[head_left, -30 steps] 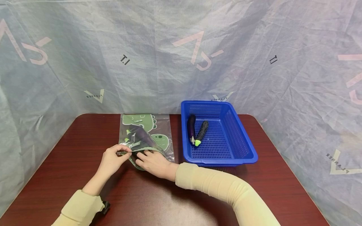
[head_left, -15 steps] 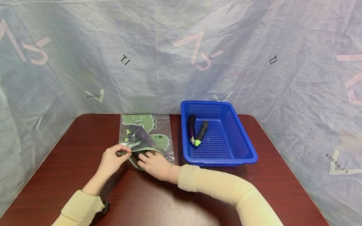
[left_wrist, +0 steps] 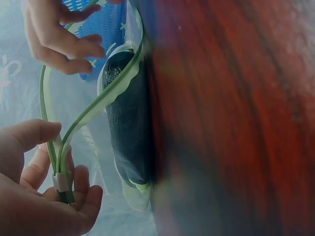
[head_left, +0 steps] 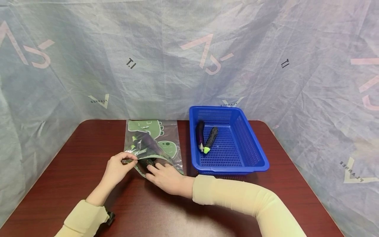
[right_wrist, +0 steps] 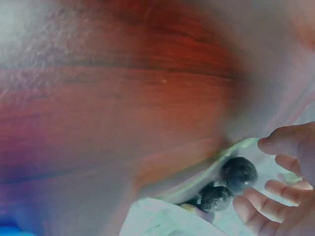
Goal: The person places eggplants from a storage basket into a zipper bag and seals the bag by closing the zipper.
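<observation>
A clear zip bag [head_left: 172, 126] with green dinosaur prints lies on the table, its mouth spread toward the near side. My left hand [head_left: 116, 169] pinches the left corner of the mouth, by the white slider [left_wrist: 60, 182]. Inside are a purple eggplant [head_left: 150, 142] and dark vegetables with bright green tips; the right wrist view shows dark rounded ends [right_wrist: 239, 173] at the opening. My right hand [head_left: 169, 179] is at the right of the mouth, fingers spread and slightly bent, holding nothing visible. Its fingertips are near the dark ends; contact is unclear.
A blue perforated basket [head_left: 260, 163] stands right of the bag. In it lie another eggplant [head_left: 200, 133] and a dark bumpy cucumber [head_left: 212, 138] with a bright green end. A grey cloth [head_left: 160, 82] hangs behind the brown table [head_left: 88, 141].
My right hand has drawn back a little to the right and nearer, out of the bag's mouth, uncovering dark vegetables inside. The left hand has stayed in place.
</observation>
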`<state>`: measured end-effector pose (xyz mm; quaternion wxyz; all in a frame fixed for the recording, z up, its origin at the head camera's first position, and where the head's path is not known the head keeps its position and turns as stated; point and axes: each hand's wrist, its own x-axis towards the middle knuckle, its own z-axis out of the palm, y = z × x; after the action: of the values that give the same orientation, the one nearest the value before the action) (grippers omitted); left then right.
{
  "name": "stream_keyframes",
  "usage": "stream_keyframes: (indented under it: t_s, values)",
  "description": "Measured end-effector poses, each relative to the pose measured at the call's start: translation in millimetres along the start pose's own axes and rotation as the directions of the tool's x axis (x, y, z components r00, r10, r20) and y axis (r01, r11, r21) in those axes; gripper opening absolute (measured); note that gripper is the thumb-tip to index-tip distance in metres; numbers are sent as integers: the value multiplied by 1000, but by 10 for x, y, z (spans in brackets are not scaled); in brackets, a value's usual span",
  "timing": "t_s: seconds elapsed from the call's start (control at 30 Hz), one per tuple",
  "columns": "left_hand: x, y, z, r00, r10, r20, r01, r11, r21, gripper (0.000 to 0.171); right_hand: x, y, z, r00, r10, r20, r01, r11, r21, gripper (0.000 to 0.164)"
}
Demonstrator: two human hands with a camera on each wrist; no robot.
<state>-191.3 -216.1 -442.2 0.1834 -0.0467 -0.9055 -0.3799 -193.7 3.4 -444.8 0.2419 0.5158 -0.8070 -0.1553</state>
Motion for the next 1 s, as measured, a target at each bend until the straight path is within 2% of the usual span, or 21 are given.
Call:
stream_keyframes:
  t_s: [0.17, 0.33, 0.5, 0.63, 0.73, 0.9, 1.0]
  values:
    - [-3, -10, -4, 1000, 1, -2, -1, 1000, -2, 9, -52, 54, -130, 1000, -16, -26, 17, 1000, 22, 17]
    - [-4, -5, -21, 1000, -23, 3, 23, 1000, -13, 9, -115, 109, -243, 998, -36, -43, 37, 999, 24, 16]
    - [-9, -14, -27, 999, -48, 7, 48, 999, -23, 11, -179, 177, -414, 997, -64, -31, 65, 997, 44, 24]
    - [-6, -24, -30, 999, -37, 3, 38, 999, -24, 11, -207, 276, -534, 998, -60, -23, 61, 997, 47, 20]
    - [-8, -21, -41, 1000, -23, -4, 23, 1000, -14, 11, -224, 369, -572, 999, -44, -21, 45, 998, 45, 18]
    - [-26, -7, -61, 1000, -12, -6, 12, 1000, 1, 11, -259, 540, -590, 999, -31, -28, 33, 997, 71, 29]
    - [-36, 1, -70, 1000, -13, -8, 13, 1000, -1, 11, -278, 647, -613, 999, -43, -28, 45, 996, 74, 29]
